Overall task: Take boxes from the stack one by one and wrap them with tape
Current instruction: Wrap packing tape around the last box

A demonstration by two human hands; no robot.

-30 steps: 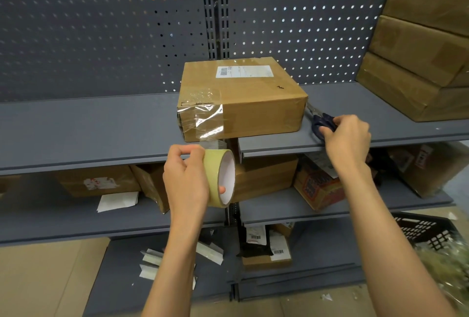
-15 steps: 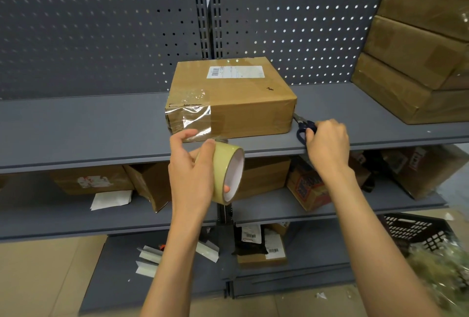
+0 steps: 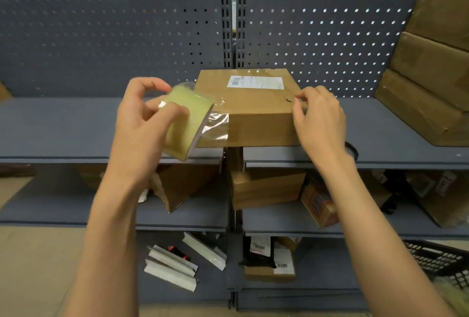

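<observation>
The brown cardboard box with a white shipping label [image 3: 251, 106] sits on the grey metal shelf [image 3: 63, 126], straddling the centre upright, its front left corner already covered with clear tape. The left hand [image 3: 144, 126] grips the yellowish roll of clear packing tape [image 3: 184, 124] between thumb and curled fingers, held just left of the box, with a clear strip running from the roll to the box's front left corner. The right hand [image 3: 319, 119] rests on the box's front right top edge, fingers curled; whether it pinches anything I cannot tell.

To do this step well, the right hand should probably hold the box firmly so it cannot slide, while the roll is drawn taut and level around the side. Slack would likely wrinkle the strip.

The stack of brown cardboard boxes [image 3: 431, 68] waits at the far right of the shelf.
</observation>
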